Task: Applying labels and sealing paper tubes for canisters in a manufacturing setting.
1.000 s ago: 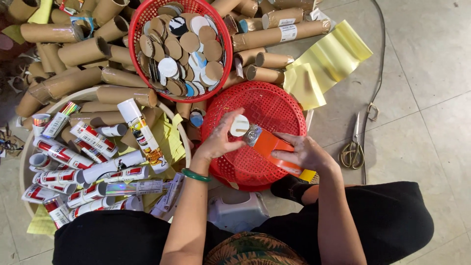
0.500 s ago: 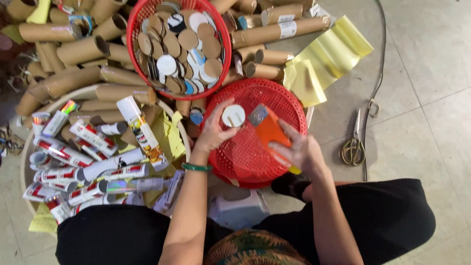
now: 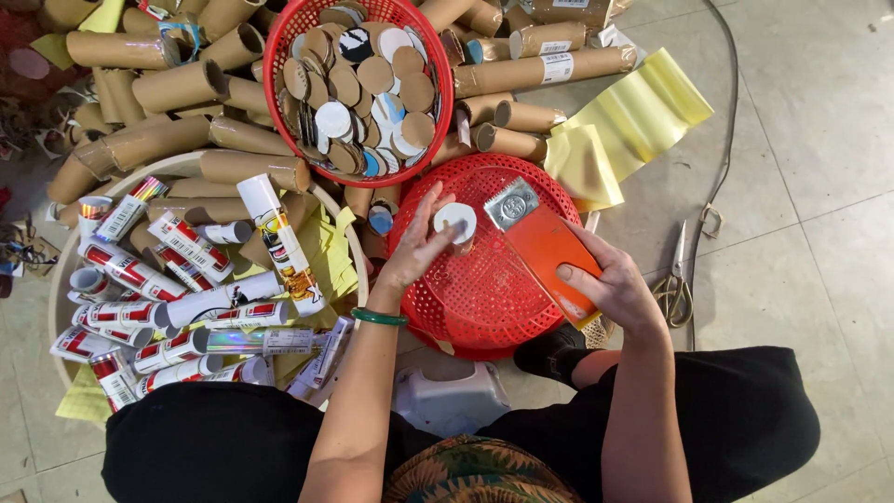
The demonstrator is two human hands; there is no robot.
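Note:
My left hand point(image 3: 416, 248) presses on a short tube capped with a white round disc point(image 3: 455, 222), standing on an upturned red plastic basket point(image 3: 484, 279). A green bangle sits on that wrist. My right hand point(image 3: 610, 284) grips an orange flat tool with a silver metal end point(image 3: 538, 244), lying flat over the basket just right of the disc. I sit on the floor with dark trousers around the basket.
A red basket of round card discs point(image 3: 358, 84) stands beyond. Brown cardboard tubes point(image 3: 168, 88) are piled at the left and back. A round tray point(image 3: 58, 279) holds several printed wrapped tubes. Yellow sheets point(image 3: 633, 121), scissors point(image 3: 684, 270) and a cable point(image 3: 726, 121) lie at the right. A white jug point(image 3: 452, 399) is near my knees.
The orange tool has swung from below the disc to its right, silver end now pointing away from me. My left hand stays on the white-capped tube.

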